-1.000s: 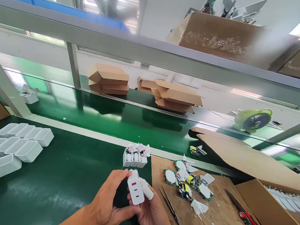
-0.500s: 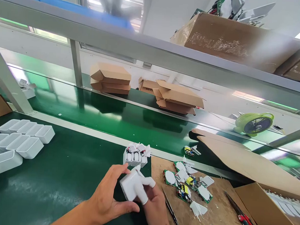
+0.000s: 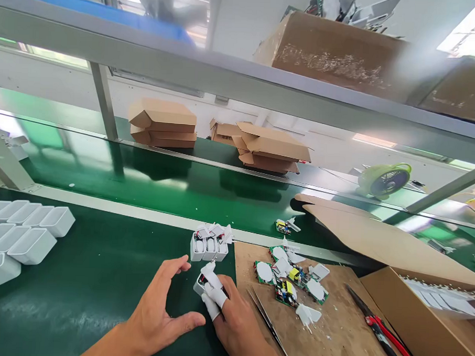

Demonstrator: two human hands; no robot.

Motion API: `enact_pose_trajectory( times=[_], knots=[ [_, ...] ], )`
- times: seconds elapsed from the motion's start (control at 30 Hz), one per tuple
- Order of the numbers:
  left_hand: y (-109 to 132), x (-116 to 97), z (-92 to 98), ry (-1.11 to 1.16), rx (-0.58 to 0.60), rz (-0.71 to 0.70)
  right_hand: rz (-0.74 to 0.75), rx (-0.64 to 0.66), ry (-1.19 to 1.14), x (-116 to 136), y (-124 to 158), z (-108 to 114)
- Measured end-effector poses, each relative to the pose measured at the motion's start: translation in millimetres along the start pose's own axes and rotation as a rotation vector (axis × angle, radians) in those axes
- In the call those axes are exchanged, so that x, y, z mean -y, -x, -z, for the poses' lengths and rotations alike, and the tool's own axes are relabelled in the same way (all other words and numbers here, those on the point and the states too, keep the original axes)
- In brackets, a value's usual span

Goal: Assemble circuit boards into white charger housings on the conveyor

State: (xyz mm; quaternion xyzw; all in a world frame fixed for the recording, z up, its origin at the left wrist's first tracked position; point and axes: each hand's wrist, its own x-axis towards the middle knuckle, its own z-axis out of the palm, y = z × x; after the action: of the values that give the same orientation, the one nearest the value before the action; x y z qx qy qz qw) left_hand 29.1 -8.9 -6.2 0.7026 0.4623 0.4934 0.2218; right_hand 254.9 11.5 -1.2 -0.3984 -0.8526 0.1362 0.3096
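Observation:
My right hand (image 3: 235,317), with white finger cots on some fingers, grips a white plastic charger housing (image 3: 199,286) just above or on the green mat. A white plug piece lies across the housing's open top, with dark parts showing inside; the fingers hide much of it. My left hand (image 3: 159,308) is to the left, fingers and thumb spread, holding nothing. Just beyond both hands stands a short row of filled white housings (image 3: 209,248), with circuit parts and white plug pieces on top.
Several white housings (image 3: 33,242) stand in rows at the left. On the brown board (image 3: 333,334) lie circuit boards (image 3: 291,290), tweezers (image 3: 268,321) and red-handled cutters (image 3: 380,326). A carton (image 3: 416,317) of white parts stands at the right. A metal shelf beam (image 3: 226,78) crosses overhead.
My right hand has turned the housing and lowered it towards the filled row. My left hand has come away from it, fingers now spread. The camera view has shifted slightly right.

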Motion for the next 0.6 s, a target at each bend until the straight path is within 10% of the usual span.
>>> enact_pose_trajectory(
  times=[0.17,0.3,0.6],
  knots=[
    [2,-10,-11.3,0.024,0.091,-0.085,-0.383,-0.115,-0.673,23,-3,-2],
    [-2,-30,-12.9,0.123,-0.084,-0.195,-0.718,-0.116,-1.324,55,-6,5],
    [-9,-43,-6.3,0.152,-0.207,-0.247,-0.782,-0.103,-1.484,72,-9,0]
  ],
)
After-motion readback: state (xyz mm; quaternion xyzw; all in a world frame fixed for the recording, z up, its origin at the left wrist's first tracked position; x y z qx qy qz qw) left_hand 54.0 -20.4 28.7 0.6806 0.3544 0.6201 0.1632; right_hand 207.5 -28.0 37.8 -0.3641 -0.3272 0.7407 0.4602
